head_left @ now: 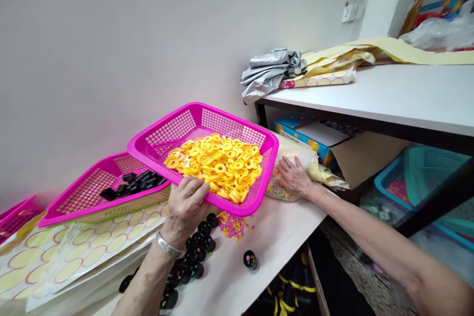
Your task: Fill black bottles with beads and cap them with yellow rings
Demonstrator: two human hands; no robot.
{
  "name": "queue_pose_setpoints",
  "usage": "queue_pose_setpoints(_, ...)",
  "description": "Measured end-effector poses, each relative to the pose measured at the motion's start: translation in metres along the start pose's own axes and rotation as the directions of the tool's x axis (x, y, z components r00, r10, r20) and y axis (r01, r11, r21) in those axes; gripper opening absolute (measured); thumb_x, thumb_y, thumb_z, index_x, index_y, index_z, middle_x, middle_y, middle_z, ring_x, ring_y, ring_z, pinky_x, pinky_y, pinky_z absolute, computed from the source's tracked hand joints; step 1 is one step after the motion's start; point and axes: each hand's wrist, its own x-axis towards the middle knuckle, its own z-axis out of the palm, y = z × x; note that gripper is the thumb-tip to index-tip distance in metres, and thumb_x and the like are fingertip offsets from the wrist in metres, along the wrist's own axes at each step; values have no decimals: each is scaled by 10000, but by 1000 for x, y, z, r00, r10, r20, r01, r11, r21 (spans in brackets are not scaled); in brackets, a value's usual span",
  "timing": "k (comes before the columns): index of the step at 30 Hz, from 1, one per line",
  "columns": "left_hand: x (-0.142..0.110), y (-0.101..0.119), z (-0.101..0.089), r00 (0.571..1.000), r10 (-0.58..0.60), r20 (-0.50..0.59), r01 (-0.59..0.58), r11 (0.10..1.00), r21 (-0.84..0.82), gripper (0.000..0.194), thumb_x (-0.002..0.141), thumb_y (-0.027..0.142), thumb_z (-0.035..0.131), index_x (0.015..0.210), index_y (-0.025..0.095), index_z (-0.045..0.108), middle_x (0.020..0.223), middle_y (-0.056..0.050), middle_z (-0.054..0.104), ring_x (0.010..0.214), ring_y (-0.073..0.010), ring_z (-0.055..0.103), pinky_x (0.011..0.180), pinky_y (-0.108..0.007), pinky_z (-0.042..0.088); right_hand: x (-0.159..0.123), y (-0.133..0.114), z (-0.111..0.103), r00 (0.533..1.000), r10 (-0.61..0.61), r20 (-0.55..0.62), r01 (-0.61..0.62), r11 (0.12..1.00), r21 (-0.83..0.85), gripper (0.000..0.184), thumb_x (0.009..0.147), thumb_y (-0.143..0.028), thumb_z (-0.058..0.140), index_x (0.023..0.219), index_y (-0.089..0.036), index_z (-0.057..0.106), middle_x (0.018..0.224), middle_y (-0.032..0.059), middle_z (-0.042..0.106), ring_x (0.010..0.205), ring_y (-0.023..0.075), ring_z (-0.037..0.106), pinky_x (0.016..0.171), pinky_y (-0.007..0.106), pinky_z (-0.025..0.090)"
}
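My left hand (188, 206) is closed around the near rim of a magenta plastic basket (264, 188), which sits tilted toward me. Inside it lies a heap of small yellow rings (220, 164). To the right, my right hand (295, 177) rests flat with fingers spread on a clear plastic bag (278, 191) of small coloured pieces. Below the basket, tiny pink and yellow pieces (233, 224) are scattered on the white paper (276, 227). Several black caps (196, 247) stand beside my left wrist, and one black cap (250, 259) with coloured bits inside stands apart.
A second magenta basket (70, 203) with black parts is at the left, over sheets printed with circles (99, 247). A white shelf table (414, 89) at the right carries a silver bag (272, 71). Underneath are an open cardboard box (365, 155) and blue baskets (385, 185).
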Motion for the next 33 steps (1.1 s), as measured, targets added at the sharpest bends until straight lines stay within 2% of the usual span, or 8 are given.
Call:
queue_pose_setpoints(2,-1,5,4,1000,-16,-11,16,999,-49,70,776,139,541,816,167,590,774,-69,639,770,-185,563,680,-322,454,5,-3,-10,992,88,-95,-61,964,257,405,865,-424,414,1031,-101,595,1169,186,556,1214,306,392,1025,547,221)
queue_pose_setpoints(5,-4,16,11,1000,-17,-10,16,993,-119,108,772,142,527,847,179,595,788,-73,637,787,-185,562,700,-331,468,3,-12,-38,895,425,-133,-210,665,717,498,884,-530,288,974,-141,585,997,139,622,972,242,568,856,430,459)
queue_pose_setpoints(10,0,29,33,998,52,-28,-55,988,-145,120,781,142,490,825,185,593,767,-75,629,775,-180,558,690,-325,488,2,-15,-82,789,345,509,-468,-200,861,506,854,-597,323,1033,-172,532,778,47,648,621,150,619,542,303,528)
queue_pose_setpoints(13,4,34,52,994,102,23,-98,983,-155,153,799,112,440,798,176,580,748,-69,620,796,-180,561,706,-333,489,2,-12,-82,656,197,728,-592,-465,659,299,785,-360,570,986,-141,542,709,29,652,563,141,607,488,285,521)
queue_pose_setpoints(20,-4,38,85,971,-237,-19,236,971,-44,198,819,185,480,992,135,562,1169,-182,513,1151,-274,437,916,-446,421,-18,-18,-52,572,542,616,-373,-497,783,200,656,-119,579,851,-157,557,631,-21,615,411,94,509,283,159,346)
queue_pose_setpoints(23,-16,44,101,861,-402,310,426,905,-10,191,807,92,416,887,114,587,978,-161,581,962,-232,541,815,-374,470,-22,-23,-43,512,679,527,-228,-484,845,296,606,-124,624,891,-178,561,699,-46,614,460,82,520,304,152,361)
queue_pose_setpoints(26,-26,55,126,721,-302,624,402,916,-21,190,730,36,447,755,115,618,806,-120,619,768,-200,581,683,-310,490,-20,-30,-35,431,803,411,-78,-421,904,439,533,-119,682,946,-199,558,784,-58,611,537,84,541,339,152,385)
queue_pose_setpoints(33,-32,64,190,691,-139,709,294,951,-100,296,769,66,431,984,89,632,1087,-142,619,1007,-215,550,893,-325,437,-16,-42,-25,382,853,355,-46,-366,930,554,494,-176,728,1018,-224,554,771,-63,591,536,97,542,327,160,365)
